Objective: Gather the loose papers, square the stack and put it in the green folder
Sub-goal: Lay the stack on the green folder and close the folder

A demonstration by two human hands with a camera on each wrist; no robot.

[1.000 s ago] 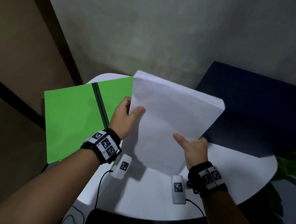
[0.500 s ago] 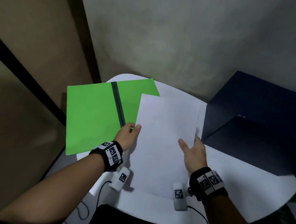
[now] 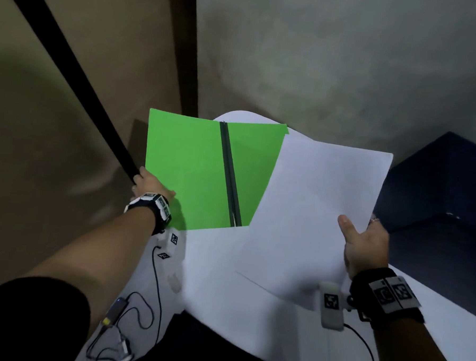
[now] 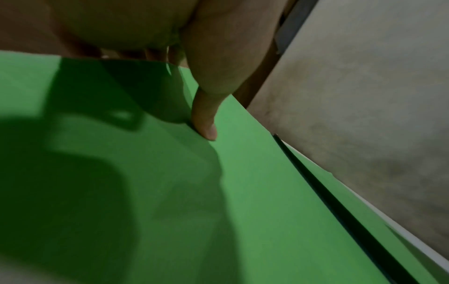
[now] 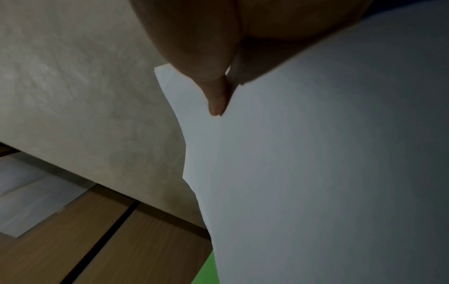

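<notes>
The green folder (image 3: 193, 172) lies open on the white table, a dark spine strip down its middle. My left hand (image 3: 151, 185) grips the folder's left cover at its outer edge, thumb on top (image 4: 205, 123) and fingers underneath. My right hand (image 3: 363, 242) holds the white paper stack (image 3: 318, 212) by its right edge, thumb on top (image 5: 216, 100). The stack hovers tilted above the table and overlaps the folder's right half (image 5: 205, 272). The fingers under both sheets are hidden.
The round white table (image 3: 225, 290) juts out from a grey wall. A dark blue box (image 3: 437, 196) stands at the right, close to my right hand. Brown panelling with a black stripe lies to the left. Cables trail off the table's near left edge.
My left hand let go of the paper stack and moved left to grip the folder's left cover. The right hand alone now holds the stack, shifted right and tilted.
</notes>
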